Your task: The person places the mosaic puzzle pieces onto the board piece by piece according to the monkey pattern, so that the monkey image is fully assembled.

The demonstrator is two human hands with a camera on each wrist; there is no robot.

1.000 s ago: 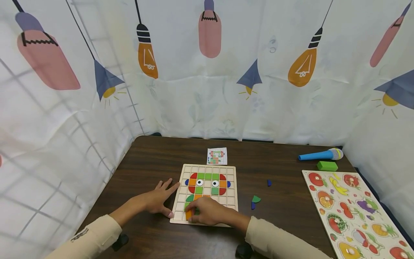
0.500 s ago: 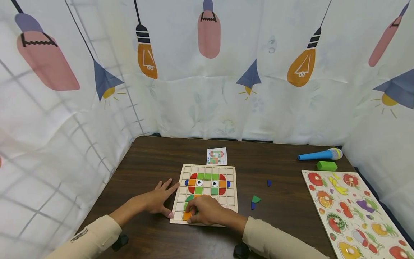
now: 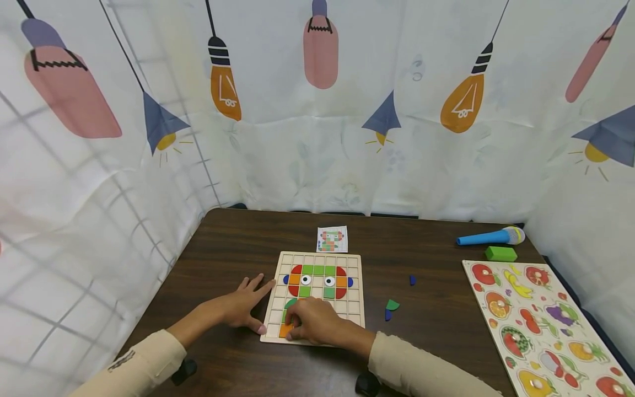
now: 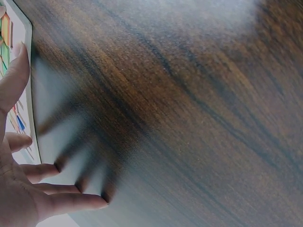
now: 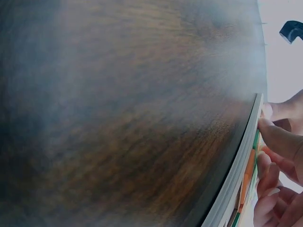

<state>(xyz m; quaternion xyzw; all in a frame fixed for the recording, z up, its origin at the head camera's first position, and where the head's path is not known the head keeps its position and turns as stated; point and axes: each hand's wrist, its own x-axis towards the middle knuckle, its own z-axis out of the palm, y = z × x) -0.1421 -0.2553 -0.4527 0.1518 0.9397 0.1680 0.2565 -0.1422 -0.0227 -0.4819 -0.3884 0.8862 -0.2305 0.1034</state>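
My left hand (image 3: 243,309), fingers spread, rests at the left edge of a wooden grid board (image 3: 354,317); in the left wrist view its thumb (image 4: 16,78) touches the rim. My right hand (image 3: 317,321) is over the board's lower left, fingers curled. Its thumb and index finger are at an orange square tile (image 3: 285,331) lying flat in the grid; its palm hides other tiles. Above, coloured tiles form a face with red curved corners, a green row (image 3: 319,270) and two eye tiles (image 3: 306,280). In the right wrist view, the right fingers (image 5: 267,184) bend over the board's edge.
A small pattern card (image 3: 332,239) lies behind the board. Two blue pieces (image 3: 413,280) and a green quarter-round piece (image 3: 392,305) lie to the right. Farther right are a fruit puzzle board (image 3: 550,325), a green block (image 3: 501,254) and a blue toy microphone (image 3: 491,237).
The orange tile, tilted in my right fingers a second ago, now lies flat in the lower left of the grid. My right hand has shifted slightly; the left has stayed still.
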